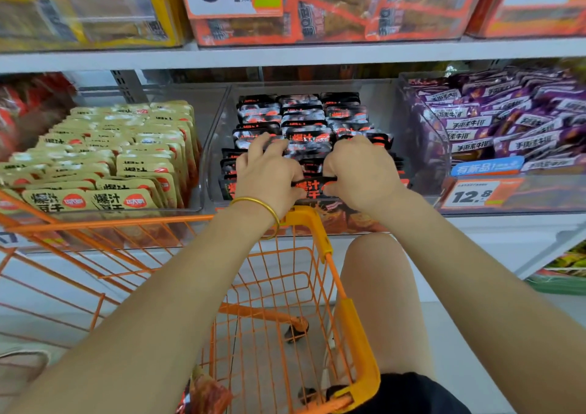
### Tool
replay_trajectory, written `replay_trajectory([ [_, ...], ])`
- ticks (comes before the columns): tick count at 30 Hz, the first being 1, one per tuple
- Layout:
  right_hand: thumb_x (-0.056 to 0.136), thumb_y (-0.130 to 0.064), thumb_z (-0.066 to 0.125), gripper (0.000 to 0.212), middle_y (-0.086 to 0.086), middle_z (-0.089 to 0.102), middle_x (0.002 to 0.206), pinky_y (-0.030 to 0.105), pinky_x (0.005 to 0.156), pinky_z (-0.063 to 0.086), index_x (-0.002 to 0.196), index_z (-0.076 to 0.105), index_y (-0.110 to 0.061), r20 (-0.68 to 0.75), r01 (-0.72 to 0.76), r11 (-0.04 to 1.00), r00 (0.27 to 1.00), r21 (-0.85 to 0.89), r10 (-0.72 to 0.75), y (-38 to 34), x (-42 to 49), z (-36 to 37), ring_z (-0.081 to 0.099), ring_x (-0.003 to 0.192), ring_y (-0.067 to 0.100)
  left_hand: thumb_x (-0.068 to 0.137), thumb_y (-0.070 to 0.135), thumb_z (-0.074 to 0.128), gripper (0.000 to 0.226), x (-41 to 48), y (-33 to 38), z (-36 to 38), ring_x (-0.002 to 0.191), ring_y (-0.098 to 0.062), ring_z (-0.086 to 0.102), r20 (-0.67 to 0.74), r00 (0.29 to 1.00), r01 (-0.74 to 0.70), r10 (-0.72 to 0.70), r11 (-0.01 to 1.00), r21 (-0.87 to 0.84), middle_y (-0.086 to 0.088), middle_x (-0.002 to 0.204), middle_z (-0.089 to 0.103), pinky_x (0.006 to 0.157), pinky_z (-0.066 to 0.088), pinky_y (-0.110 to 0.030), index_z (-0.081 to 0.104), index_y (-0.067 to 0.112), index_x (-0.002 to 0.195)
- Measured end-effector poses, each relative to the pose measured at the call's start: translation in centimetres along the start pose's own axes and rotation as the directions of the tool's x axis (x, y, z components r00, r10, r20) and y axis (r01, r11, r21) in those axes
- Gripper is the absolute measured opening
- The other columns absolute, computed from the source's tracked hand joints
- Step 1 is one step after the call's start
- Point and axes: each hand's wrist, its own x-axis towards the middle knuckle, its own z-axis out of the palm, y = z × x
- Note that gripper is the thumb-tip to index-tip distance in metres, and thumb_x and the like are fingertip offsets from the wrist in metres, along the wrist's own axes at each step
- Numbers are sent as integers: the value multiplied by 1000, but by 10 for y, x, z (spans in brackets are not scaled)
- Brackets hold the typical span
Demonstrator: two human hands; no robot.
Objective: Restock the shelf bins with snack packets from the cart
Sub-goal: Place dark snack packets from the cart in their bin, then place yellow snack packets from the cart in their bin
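Store aisle, viewed from above. A pale grey metal shelf board [317,52] runs the full width of the view. A slotted grey metal upright [125,87] stands behind it at the rear left. Lower down, the flat white base panel [523,239] of the shelving meets a pale, smooth floor [447,344]. Lighting is bright and even.

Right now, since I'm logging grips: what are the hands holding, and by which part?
The left hand and right hand grip a bunch of black packets by its top edge, one at each end.
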Motion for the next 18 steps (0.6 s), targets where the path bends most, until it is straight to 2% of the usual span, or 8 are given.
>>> replay_trajectory([
  [6, 86, -31, 64, 26, 2, 36, 91, 31, 75, 27, 105, 68, -14, -12, -24, 999, 1000, -33, 24, 7, -6, 6, 43, 110, 30, 82, 35, 68, 23, 2, 5, 1, 142, -26, 3, -6, 999, -32, 33, 999, 41, 0, 152, 25, 110, 11, -47, 70, 24, 102],
  [10, 86, -32, 64, 28, 6, 52, 104, 34, 79, 33, 109, 68, -16, 3, -27, 1000, 1000, -14, 27, 7, -5, 6, 42, 111, 29, 82, 36, 67, 25, 2, 6, 0, 142, -25, 4, 16, 1000, -19, 19, 999, 32, -1, 152, 26, 110, 12, -46, 69, 23, 104],
  [12, 84, -31, 66, 27, 8, 54, 108, 36, 79, 35, 107, 68, -15, -65, -36, 998, 997, -43, 33, 5, -10, 10, 44, 109, 30, 82, 35, 67, 23, -2, 4, 0, 142, -24, 5, -9, 1000, -10, 10, 1000, 2, -1, 151, 28, 110, 13, -44, 69, 23, 103],
  [13, 80, -28, 70, 25, 9, 54, 104, 36, 74, 36, 101, 68, -13, -158, -51, 998, 986, -42, 44, 4, -15, 12, 47, 104, 31, 82, 33, 68, 21, -5, 2, 1, 141, -23, 8, -50, 999, -5, 3, 999, -36, 0, 149, 30, 108, 14, -43, 69, 23, 100],
  [15, 66, -16, 80, 24, 11, 55, 89, 35, 64, 39, 84, 66, -8, -358, -77, 995, 929, 68, 96, -3, -28, 18, 53, 86, 34, 79, 26, 70, 15, -19, -5, 2, 136, -23, 19, -195, 980, -5, -23, 990, -139, 2, 140, 40, 104, 20, -43, 68, 22, 94],
  [16, 60, -11, 81, 25, 12, 55, 84, 35, 60, 42, 79, 64, -7, -439, -41, 990, 893, 134, 97, -9, -36, 20, 54, 79, 34, 77, 23, 73, 15, -27, -11, 3, 130, -25, 27, -285, 958, -20, -32, 984, -176, 1, 133, 47, 100, 26, -44, 67, 21, 90],
  [18, 60, -7, 79, 24, 11, 55, 81, 36, 56, 48, 77, 62, -7, -478, 89, 975, 878, 204, 19, -27, -45, 24, 55, 77, 34, 72, 20, 76, 17, -46, -26, 5, 113, -28, 42, -434, 901, -85, -5, 979, -188, 0, 112, 55, 90, 35, -40, 65, 20, 86],
])
